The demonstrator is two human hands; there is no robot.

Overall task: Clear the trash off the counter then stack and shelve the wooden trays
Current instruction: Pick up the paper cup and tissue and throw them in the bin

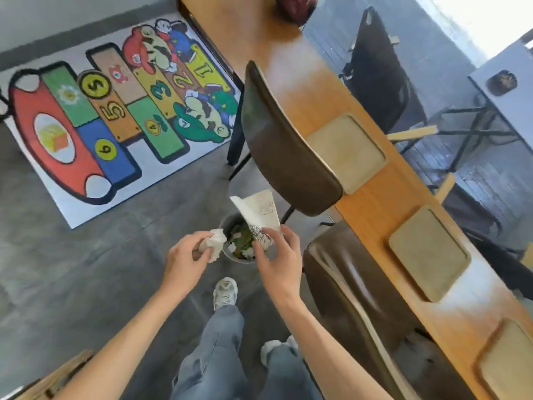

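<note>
Both hands' trash above bin (239, 241)

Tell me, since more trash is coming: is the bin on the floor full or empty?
Partly full. Green and white scraps show inside the bin below both hands; how deep they go cannot be told.

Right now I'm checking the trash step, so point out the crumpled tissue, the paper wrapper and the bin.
crumpled tissue (215, 244), head view, middle of the white wad.
paper wrapper (261, 209), head view, flat white upper part.
bin (227, 220), head view, far rim.
</note>
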